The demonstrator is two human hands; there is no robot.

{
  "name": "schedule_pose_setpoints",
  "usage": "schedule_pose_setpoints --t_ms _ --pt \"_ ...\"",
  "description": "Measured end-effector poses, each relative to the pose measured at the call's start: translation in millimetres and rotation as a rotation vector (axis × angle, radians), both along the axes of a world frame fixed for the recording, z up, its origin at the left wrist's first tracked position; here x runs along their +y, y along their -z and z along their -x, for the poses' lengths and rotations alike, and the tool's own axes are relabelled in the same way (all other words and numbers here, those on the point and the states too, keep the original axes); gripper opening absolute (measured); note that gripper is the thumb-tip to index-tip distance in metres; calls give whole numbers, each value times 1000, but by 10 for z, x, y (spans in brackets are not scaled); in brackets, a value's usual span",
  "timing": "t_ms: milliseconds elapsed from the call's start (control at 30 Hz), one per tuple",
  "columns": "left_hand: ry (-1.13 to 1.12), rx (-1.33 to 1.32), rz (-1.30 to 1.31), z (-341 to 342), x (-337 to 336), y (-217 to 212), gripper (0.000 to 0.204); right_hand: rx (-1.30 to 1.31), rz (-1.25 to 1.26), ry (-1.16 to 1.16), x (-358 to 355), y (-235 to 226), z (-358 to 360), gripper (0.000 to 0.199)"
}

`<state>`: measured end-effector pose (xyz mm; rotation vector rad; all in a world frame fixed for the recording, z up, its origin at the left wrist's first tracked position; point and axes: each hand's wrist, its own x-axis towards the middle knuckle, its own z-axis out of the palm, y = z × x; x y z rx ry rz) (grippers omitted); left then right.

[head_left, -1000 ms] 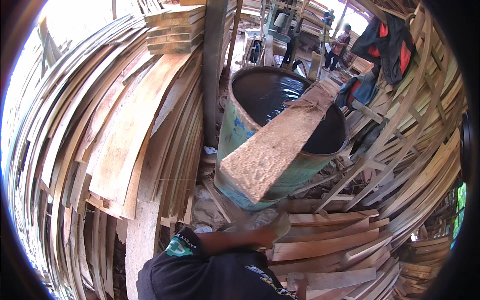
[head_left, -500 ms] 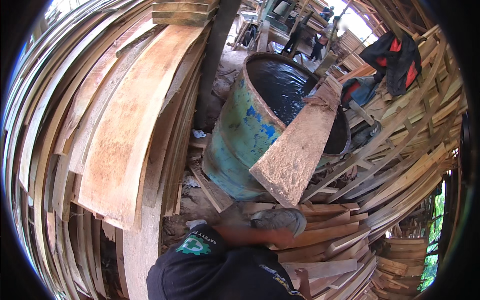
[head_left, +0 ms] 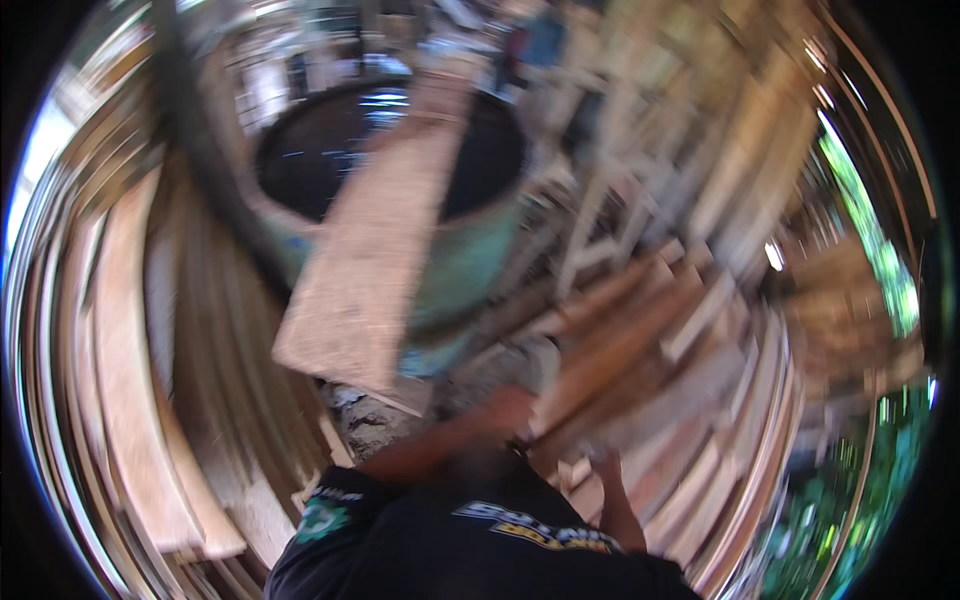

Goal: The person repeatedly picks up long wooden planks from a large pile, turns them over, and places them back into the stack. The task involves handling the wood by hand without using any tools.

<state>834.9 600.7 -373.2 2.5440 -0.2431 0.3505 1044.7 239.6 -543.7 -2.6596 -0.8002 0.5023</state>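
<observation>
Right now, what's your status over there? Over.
Left grip blurred, hold unclear. Right grip near stacked planks, hold unclear. Wide board across barrel top, overhanging the near rim.

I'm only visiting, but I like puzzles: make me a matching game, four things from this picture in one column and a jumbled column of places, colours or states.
Things
1. Plank
2. Drum
3. Boards
4. Shirt

Places, colours, states
A. Piled to both the left and the right in the picture
B. Black, being worn
C. Lying across the drum's round mouth
D. Greenish outside, round and open at the top

Right pairs: 1-C, 2-D, 3-A, 4-B
</observation>
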Motion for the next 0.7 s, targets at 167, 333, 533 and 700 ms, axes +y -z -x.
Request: schedule_pose_setpoints --t_ms 167,333,533,700 --pt "-318 351 -92 -54 155 -213 21 -139 48 386 465 -465 467 55" --pt "-292 203 -80 -720 223 -29 23 -42 92 677 367 -338 306 71" --pt "-357 197 -84 -1450 263 -263 18 -49 70 753 596 -442 303 73" --pt "-305 129 -72 -2071 364 -134 15 -128 131 857 499 -198 -118 71"
